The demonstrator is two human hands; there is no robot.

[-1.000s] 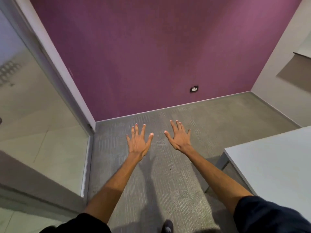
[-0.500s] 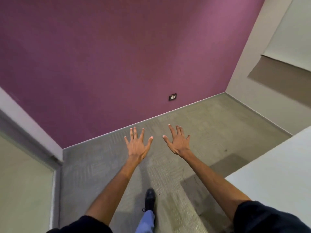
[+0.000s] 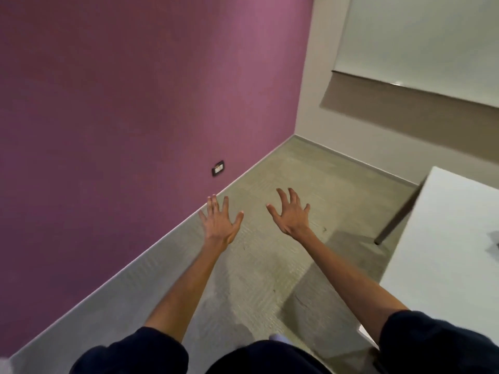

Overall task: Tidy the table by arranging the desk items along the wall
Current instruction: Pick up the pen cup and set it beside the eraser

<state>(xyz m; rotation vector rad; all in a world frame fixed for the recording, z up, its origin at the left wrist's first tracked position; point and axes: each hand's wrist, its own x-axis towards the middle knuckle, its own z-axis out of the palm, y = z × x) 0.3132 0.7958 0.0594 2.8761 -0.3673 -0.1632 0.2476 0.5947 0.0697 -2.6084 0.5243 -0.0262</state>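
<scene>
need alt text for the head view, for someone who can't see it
Two empty hands, left and right, reach forward with fingers spread over a grey carpet, touching nothing. A purple wall with a small socket stands to the left. A white table enters from the right, with a dark thing cut off at the frame edge.
</scene>
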